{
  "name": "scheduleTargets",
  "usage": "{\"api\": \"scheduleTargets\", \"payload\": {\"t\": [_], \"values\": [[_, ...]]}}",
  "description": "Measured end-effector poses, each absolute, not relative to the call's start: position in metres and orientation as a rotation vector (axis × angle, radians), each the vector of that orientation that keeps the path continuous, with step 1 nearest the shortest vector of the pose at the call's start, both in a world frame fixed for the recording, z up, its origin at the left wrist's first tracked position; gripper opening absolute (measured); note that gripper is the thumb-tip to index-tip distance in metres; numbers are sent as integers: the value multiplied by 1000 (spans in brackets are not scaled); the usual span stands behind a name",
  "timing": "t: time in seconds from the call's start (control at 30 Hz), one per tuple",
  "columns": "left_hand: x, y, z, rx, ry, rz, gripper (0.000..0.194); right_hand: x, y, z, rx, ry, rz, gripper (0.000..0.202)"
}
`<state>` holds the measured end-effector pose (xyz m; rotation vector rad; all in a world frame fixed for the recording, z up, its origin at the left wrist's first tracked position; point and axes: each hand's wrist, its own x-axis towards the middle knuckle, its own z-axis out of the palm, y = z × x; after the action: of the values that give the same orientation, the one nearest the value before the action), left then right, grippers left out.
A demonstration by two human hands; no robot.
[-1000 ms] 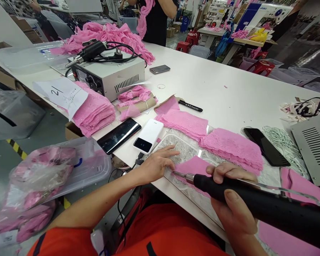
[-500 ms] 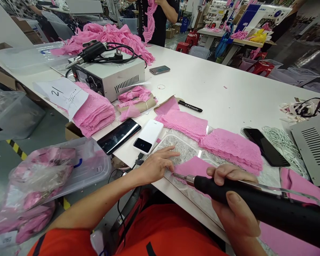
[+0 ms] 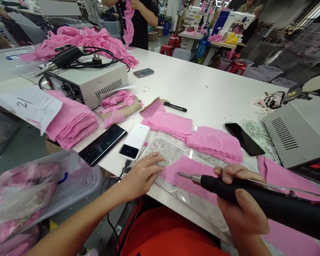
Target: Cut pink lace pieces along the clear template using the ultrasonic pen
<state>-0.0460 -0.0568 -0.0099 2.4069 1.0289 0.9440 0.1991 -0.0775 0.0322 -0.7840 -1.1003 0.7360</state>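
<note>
My right hand [image 3: 242, 199] is wrapped round a thick black handheld tool [image 3: 266, 202] with a pointed metal tip. That tip is over a pink fabric piece [image 3: 189, 177], which lies on a clear-edged, grey-speckled board [image 3: 162, 147]. Fingers spread, my left hand [image 3: 142, 176] rests at the left end of the piece and the board's edge; nothing is gripped in it. Just behind the board are two stacks of scalloped pink pieces, one on the left [image 3: 170, 124] and one on the right [image 3: 216, 144].
Left of the board lie a white power bank [image 3: 134, 142] and a dark phone [image 3: 103, 144]. Further back stands a grey control box [image 3: 96, 81] beside a pink pile [image 3: 82, 39]. Another phone [image 3: 244, 138] and grey box [image 3: 301, 131] are at right. A person [image 3: 138, 21] stands beyond the table.
The view has shifted to the right. My left hand has flattened out at the left end of the pink piece, and the tool tip has moved away from its fingers.
</note>
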Motion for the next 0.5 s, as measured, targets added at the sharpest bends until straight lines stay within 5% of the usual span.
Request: {"api": "scheduleTargets", "payload": {"t": [0.5], "values": [[-42,-56,-14,2447,1108,874,16,229,-85,33,-842,-874,660,18]]}}
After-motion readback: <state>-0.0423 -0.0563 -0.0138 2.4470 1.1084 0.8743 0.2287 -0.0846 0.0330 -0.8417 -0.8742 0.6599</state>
